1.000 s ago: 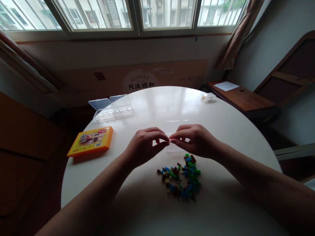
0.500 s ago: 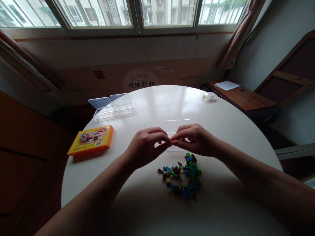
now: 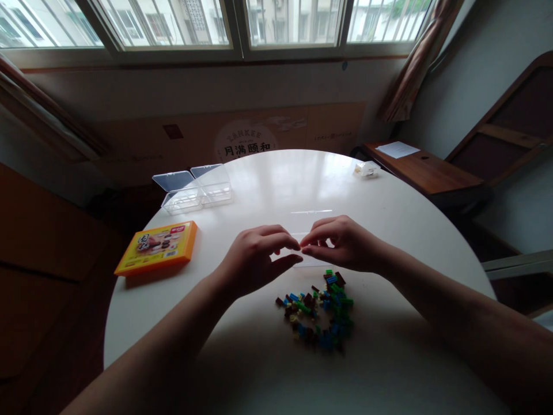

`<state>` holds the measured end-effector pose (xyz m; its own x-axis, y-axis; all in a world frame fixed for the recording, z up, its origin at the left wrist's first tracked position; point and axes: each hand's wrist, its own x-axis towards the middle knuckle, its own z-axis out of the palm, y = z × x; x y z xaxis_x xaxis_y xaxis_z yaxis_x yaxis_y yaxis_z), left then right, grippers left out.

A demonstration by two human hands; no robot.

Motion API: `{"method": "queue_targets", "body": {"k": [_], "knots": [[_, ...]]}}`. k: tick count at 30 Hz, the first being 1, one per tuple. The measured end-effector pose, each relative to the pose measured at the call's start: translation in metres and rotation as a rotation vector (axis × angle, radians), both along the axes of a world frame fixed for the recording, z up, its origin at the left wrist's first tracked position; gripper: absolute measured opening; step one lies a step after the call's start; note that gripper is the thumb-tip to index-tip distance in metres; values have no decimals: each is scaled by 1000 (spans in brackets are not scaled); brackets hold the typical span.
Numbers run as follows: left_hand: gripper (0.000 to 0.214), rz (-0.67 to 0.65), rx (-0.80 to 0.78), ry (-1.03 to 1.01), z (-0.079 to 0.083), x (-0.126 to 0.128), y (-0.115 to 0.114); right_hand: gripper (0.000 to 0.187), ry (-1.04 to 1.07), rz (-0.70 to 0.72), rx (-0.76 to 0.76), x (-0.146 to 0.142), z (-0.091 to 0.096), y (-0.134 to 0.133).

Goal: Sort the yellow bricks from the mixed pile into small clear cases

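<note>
My left hand [image 3: 258, 256] hovers over the middle of the table, its thumb and index fingertip slightly apart. Facing it, my right hand [image 3: 341, 245] has thumb and index pinched; anything between them is too small to make out. The fingertips of both hands nearly meet. Just below them, towards me, lies a loose pile of small building bricks [image 3: 306, 308] in blue, green, dark brown and pale yellow. Behind the hands is a clear plastic box [image 3: 311, 212], partly hidden by them.
An orange and yellow box [image 3: 158, 249] lies at the left. Farther back stand clear plastic cases [image 3: 196, 195] with raised lids. A small clear packet [image 3: 367, 169] sits at the far right of the round white table [image 3: 401, 230]. Beyond is a wooden chair [image 3: 425, 167] with paper on it.
My left thumb has dropped away from the index fingertip, opening a small gap. My right hand keeps its pinch. The brick pile looks unchanged.
</note>
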<state>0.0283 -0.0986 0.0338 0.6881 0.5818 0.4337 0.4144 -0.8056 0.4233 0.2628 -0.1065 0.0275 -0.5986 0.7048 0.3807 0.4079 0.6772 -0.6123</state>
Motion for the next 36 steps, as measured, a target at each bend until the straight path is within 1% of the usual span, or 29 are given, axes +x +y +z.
{"method": "queue_targets", "body": {"k": [3, 6, 9, 14, 17, 25, 31, 36], "knots": [[20, 59, -55, 1, -6, -1, 7, 16, -92, -109, 52, 3, -1, 3], [19, 117, -108, -6, -14, -1, 15, 15, -215, -179, 78, 5, -3, 6], [24, 137, -161, 26, -21, 0, 18, 16, -320, -201, 90, 5, -6, 7], [40, 122, -244, 94, -25, 2, 15, 17, -430, -210, 98, 4, -9, 7], [45, 105, -260, 114, -26, 2, 15, 18, -453, -212, 86, 4, -10, 6], [58, 118, -264, 151, -30, 2, 18, 17, -489, -203, 70, 1, -11, 6], [60, 114, -241, 189, -31, 3, 18, 17, -520, -210, 89, -1, -10, 5], [61, 133, -231, 212, -30, 4, 15, 18, -467, -202, 84, 3, -9, 5]]}}
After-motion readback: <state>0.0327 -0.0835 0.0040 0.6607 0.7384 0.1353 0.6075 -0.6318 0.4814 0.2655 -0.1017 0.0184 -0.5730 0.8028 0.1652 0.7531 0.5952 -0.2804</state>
